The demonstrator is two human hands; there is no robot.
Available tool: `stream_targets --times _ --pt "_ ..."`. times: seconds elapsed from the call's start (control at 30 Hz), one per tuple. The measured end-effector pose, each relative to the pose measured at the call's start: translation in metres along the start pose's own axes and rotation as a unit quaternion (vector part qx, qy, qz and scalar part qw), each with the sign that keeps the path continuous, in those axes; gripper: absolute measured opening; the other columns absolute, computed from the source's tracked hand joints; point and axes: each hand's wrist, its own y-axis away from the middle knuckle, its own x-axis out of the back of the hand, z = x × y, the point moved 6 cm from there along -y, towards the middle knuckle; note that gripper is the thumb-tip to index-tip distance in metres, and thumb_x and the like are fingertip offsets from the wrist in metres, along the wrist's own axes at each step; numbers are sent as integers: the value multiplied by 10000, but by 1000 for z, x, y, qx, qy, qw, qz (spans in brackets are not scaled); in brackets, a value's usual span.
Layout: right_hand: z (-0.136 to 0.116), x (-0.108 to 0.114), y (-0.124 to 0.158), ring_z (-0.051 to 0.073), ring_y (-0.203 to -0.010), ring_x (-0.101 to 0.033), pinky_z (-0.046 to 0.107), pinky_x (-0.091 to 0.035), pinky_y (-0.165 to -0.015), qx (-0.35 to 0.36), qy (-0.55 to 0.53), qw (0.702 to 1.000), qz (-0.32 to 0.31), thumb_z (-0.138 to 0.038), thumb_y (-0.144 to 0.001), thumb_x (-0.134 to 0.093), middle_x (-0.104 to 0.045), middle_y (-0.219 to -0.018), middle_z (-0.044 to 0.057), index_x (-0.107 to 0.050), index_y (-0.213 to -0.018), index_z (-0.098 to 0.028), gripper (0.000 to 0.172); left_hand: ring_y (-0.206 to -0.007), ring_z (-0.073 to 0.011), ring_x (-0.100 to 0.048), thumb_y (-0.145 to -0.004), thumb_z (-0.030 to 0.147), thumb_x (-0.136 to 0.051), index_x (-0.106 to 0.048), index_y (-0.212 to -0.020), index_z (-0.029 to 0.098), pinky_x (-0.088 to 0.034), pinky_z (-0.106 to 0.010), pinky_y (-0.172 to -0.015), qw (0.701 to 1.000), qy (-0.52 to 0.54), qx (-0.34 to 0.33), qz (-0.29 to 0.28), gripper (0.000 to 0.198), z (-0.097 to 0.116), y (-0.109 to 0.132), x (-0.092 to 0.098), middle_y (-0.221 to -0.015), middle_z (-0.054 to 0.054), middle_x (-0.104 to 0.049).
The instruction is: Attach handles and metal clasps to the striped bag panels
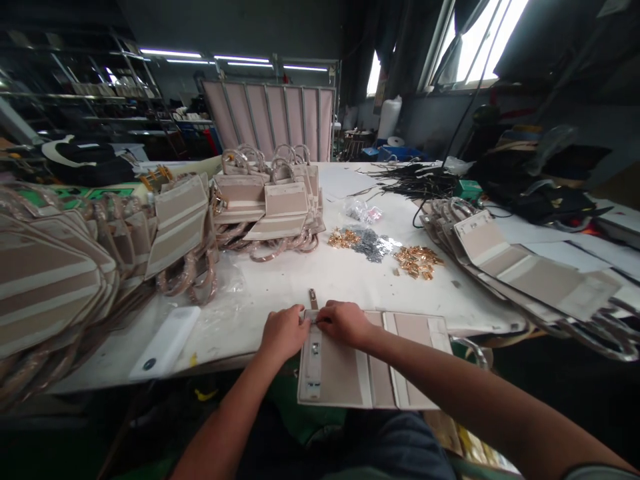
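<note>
A beige bag panel [340, 381] with pale strips lies at the table's front edge, partly overhanging it. My left hand [284, 332] is closed at the panel's upper left corner, thumb and fingers pinching its edge. Right beside it, my right hand [346, 324] has its fingers curled together at the same corner. Whatever small piece is between the right fingertips is hidden. A short strap tab [313, 299] with a metal fitting sticks out beyond the corner. Down the panel's left strip sit a metal fitting [315, 348] and another metal piece [313, 385].
Gold metal parts [419, 261], another gold pile [343, 238] and grey metal plates [373, 244] lie on the table [280, 283]. Stacked bag panels stand left [45, 267], behind [285, 200] and right [530, 267]. A white box-like object [167, 341] lies left; black straps [415, 179] lie behind.
</note>
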Motion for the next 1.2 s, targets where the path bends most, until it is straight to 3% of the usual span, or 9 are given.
stream_targets --times 0.17,0.3,0.47,0.67,0.9,1.03,1.2 --pt "3 -2 5 200 -963 -714 274 -453 -780 13 -38 999 -6 -313 -894 -730 -778 -1068 -11 -832 -1013 -324 157 -789 -238 -690 -921 499 -549 -728 -909 196 -423 -299 -673 991 106 19 -78 352 -9 -5 -6 -838 -56 -757" --pt "6 -3 4 209 -949 -711 280 -450 -761 9 -52 998 -18 -335 -863 -752 -788 -1046 -19 -826 -987 -322 145 -576 -170 -540 -803 701 -602 -615 -702 193 -354 -273 -543 972 193 39 -126 518 -14 -4 -17 -601 10 -576" --pt "8 0 1 214 -936 -708 286 -448 -760 -19 -68 997 -34 -352 -849 -758 -799 -1056 -18 -823 -1001 -328 167 -486 -119 -399 -614 841 -685 -541 -641 211 -308 -268 -487 945 270 70 -169 647 -14 -8 -24 -520 55 -433" --pt "12 0 -2 201 -927 -704 278 -441 -750 -23 -87 995 -48 -354 -840 -766 -800 -1043 -37 -822 -989 -338 160 -481 -115 -503 -624 701 -743 -631 -738 175 -331 -253 -469 917 316 91 -225 549 -14 -11 -23 -649 -6 -611" --pt "16 -1 -11 187 -860 -692 269 -436 -720 -50 -106 991 -66 -381 -827 -782 -802 -985 -35 -824 -987 -324 175 -397 -126 -508 -688 539 -747 -577 -666 198 -329 -245 -430 915 306 127 -231 381 -23 -24 -34 -498 38 -543" --pt "15 -3 -14 181 -822 -689 264 -452 -724 -56 -134 986 -80 -349 -845 -763 -799 -936 -26 -831 -980 -304 158 -426 -142 -569 -726 462 -721 -602 -718 194 -377 -239 -433 911 299 148 -244 294 -26 -26 -36 -525 30 -586" --pt "10 -2 -9 199 -905 -694 281 -450 -775 -49 -93 993 -50 -308 -864 -739 -797 -1015 -22 -823 -967 -314 133 -482 -164 -623 -748 395 -716 -628 -751 186 -460 -251 -464 907 293 157 -260 228 -25 -24 -32 -573 16 -633"
